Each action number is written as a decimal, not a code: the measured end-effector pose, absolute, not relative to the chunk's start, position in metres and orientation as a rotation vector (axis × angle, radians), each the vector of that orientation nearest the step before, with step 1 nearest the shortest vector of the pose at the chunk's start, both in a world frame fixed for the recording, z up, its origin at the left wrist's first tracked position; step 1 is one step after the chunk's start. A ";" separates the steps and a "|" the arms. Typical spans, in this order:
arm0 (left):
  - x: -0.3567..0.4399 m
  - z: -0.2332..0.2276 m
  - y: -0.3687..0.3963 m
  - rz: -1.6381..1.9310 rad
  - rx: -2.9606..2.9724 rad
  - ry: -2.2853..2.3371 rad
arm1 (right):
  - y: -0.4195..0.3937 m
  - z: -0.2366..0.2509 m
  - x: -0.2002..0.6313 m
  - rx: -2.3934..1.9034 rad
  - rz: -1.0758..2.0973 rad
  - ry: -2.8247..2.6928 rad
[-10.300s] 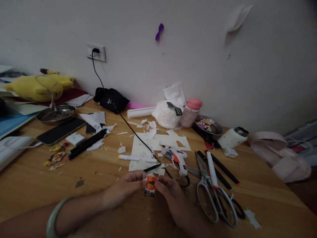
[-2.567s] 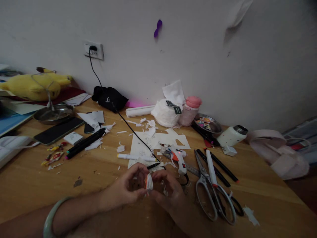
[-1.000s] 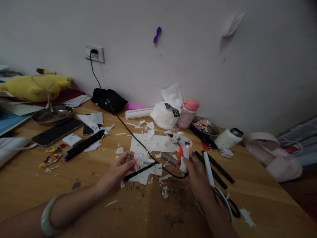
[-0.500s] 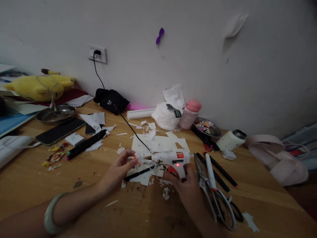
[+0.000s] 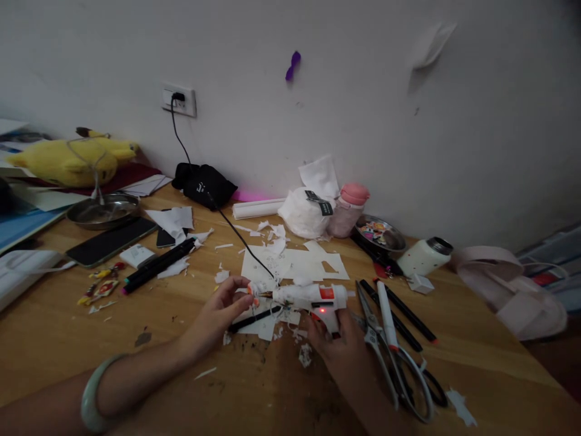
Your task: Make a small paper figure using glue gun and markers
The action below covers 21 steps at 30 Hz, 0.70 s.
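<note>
My right hand (image 5: 338,342) is closed round the handle of a white and orange hot glue gun (image 5: 304,295), whose red light is lit. The gun lies level with its nozzle pointing left. Between the thumb and fingers of my left hand (image 5: 227,306) is a small white and orange paper piece (image 5: 255,290); its exact shape is hard to make out. The nozzle tip meets or nearly meets this piece. Below the gun a black pen (image 5: 255,319) rests on cut white paper (image 5: 318,264). A black cord (image 5: 240,233) runs up from behind the gun.
Large scissors (image 5: 374,330) and several markers (image 5: 406,312) lie right of my right hand. Farther back stand a pink-lidded bottle (image 5: 347,212), a white bottle (image 5: 424,257) and a metal dish (image 5: 394,239). Left are black markers (image 5: 158,266), a phone (image 5: 111,242) and a yellow plush (image 5: 72,160).
The glue gun has shifted slightly left and down, its nozzle now closer to the paper piece. My right hand moved with it. My left hand has barely moved.
</note>
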<state>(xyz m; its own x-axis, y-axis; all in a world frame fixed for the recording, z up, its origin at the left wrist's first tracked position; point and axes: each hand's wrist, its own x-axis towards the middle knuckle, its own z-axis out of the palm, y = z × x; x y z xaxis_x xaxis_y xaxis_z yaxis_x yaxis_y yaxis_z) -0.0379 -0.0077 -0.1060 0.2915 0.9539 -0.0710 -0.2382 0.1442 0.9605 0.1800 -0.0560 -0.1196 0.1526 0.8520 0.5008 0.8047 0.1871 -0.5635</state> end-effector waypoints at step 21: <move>-0.037 -0.104 -0.009 1.025 1.072 0.904 | -0.059 -0.115 0.179 -1.546 0.025 -1.703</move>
<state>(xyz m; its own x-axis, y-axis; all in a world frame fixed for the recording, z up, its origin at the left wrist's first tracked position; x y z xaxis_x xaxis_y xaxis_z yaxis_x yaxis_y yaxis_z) -0.0372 -0.0086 -0.1040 0.2781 0.9565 -0.0885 -0.2075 0.1498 0.9667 0.1786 -0.0589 -0.1154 0.0868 0.8373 0.5398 0.8212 0.2467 -0.5146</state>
